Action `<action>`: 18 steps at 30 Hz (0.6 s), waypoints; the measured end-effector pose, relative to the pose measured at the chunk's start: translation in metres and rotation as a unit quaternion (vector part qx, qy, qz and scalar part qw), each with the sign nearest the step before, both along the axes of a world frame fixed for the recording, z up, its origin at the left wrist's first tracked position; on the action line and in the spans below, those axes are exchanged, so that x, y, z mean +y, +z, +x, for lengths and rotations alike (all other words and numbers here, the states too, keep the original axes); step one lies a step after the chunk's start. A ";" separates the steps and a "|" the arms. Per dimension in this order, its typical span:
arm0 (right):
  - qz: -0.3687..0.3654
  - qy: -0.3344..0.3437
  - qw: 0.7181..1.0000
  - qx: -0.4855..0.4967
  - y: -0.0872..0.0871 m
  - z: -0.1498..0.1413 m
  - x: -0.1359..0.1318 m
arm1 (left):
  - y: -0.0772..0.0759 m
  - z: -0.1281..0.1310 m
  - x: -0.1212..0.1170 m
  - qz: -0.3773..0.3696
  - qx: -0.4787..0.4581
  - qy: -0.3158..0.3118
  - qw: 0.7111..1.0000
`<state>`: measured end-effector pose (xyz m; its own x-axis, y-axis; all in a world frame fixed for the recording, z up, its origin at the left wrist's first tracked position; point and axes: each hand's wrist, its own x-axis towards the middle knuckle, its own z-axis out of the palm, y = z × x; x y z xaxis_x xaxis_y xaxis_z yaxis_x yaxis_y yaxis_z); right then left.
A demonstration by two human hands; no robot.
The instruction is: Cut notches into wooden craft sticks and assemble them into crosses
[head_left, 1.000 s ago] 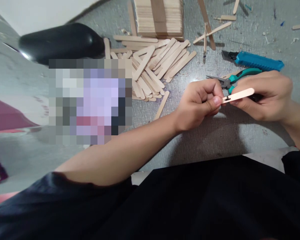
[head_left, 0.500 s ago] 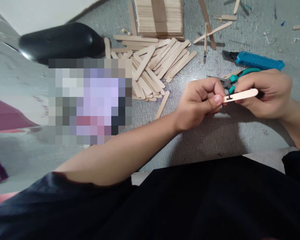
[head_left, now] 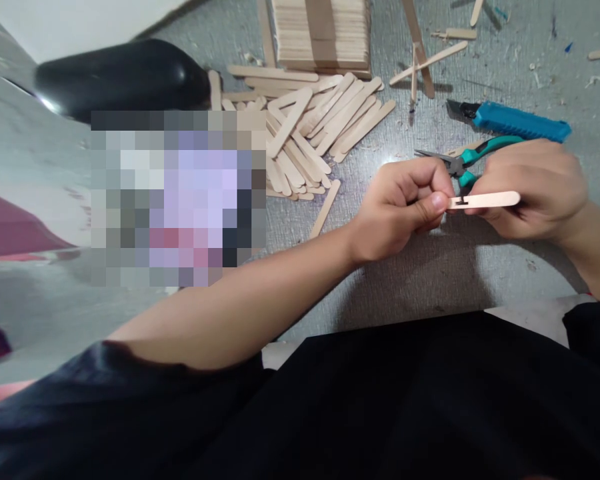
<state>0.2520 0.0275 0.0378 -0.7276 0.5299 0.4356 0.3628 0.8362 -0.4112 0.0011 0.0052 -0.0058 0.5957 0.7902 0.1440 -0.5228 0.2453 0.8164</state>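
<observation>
Between the thumb and fingers of my left hand (head_left: 405, 207) is the left end of a wooden craft stick (head_left: 495, 199), lying almost level. A small notched slot is cut near that end, and a thin dark tip shows at it. My right hand (head_left: 535, 187) is closed in a fist behind the stick, with fingertips just under it. What the fist grips is mostly hidden; the dark tip may belong to it. Just behind the hands lie long-nose pliers (head_left: 463, 162) with green handles, partly covered by my right hand.
A blue utility knife (head_left: 523, 122) with its blade out lies beyond the pliers. Loose craft sticks (head_left: 300, 137) are heaped left of my hands, below a banded stick bundle (head_left: 324, 37). A dark rounded object (head_left: 125, 77) lies at the left, above a blurred-out patch.
The craft stick has turned slightly to lie more level. My right hand has shifted a little around it, and the dark tip in the slot looks smaller. My left hand keeps its pinch.
</observation>
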 end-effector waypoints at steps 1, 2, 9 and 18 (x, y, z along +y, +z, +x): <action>0.015 0.005 1.000 0.009 0.000 -0.001 0.000 | 0.000 0.000 0.000 0.001 -0.003 -0.001 1.000; 0.030 0.008 0.999 0.017 0.000 -0.002 0.000 | -0.001 -0.001 0.000 0.000 -0.006 -0.001 1.000; 0.109 -0.009 0.994 0.000 -0.004 -0.005 0.000 | -0.010 0.001 -0.002 -0.006 -0.017 -0.022 1.000; 0.213 -0.021 0.976 -0.027 0.000 -0.005 0.001 | -0.005 0.001 -0.002 0.027 -0.016 -0.011 0.999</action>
